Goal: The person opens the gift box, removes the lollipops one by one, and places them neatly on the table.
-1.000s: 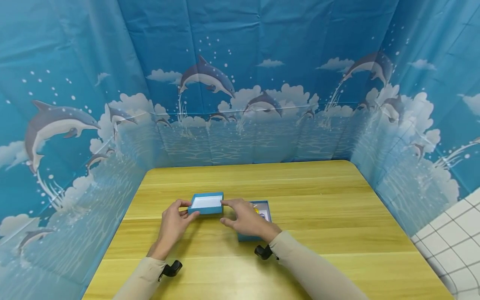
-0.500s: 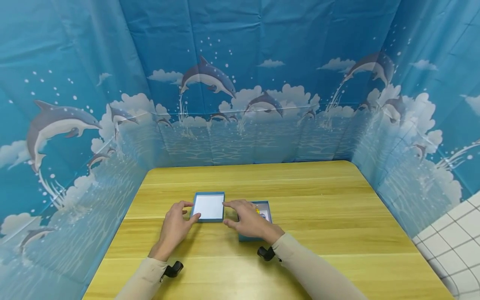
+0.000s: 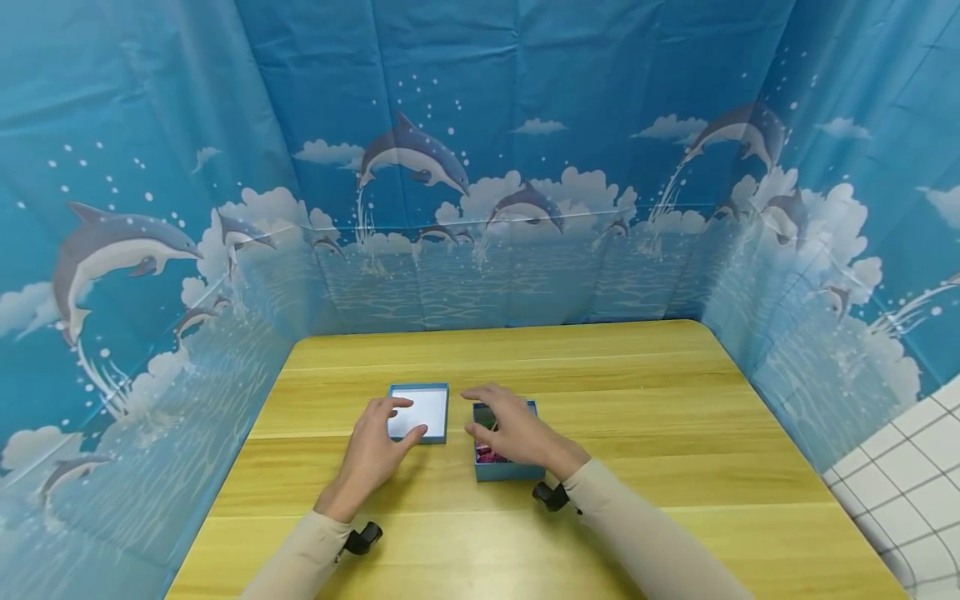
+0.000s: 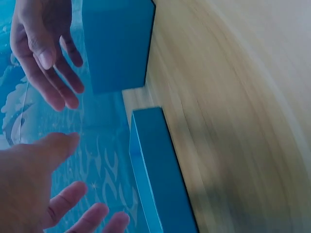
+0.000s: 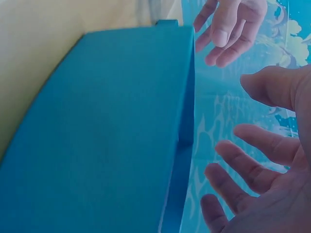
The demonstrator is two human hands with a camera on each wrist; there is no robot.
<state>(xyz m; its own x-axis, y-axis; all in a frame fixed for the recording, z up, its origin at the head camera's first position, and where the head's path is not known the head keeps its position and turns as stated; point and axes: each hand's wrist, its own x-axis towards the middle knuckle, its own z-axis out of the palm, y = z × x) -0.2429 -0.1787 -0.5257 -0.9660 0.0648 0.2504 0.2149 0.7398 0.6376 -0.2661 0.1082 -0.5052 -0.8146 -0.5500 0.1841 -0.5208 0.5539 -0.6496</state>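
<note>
A blue box lid (image 3: 427,412) with a white inside lies flat on the table, hollow side up. My left hand (image 3: 377,446) hovers over its left part, fingers spread and holding nothing. Just right of the lid stands a deeper blue box (image 3: 510,472), its top uncovered. Small pink and dark things (image 3: 487,454) show inside it, mostly hidden by my right hand (image 3: 517,429). That hand is over the box with relaxed fingers and nothing in them. In the right wrist view, the fingers (image 5: 248,167) are apart beyond the box wall (image 5: 107,121).
Both things stand on a yellow wood-grain table (image 3: 637,433). A blue curtain printed with dolphins (image 3: 480,167) encloses the back and sides. White tiles (image 3: 915,467) show at the right.
The lid came down from a tilt to lie flat, and both hands let go of it. My left hand shifted right over the lid; my right hand moved right over the box.
</note>
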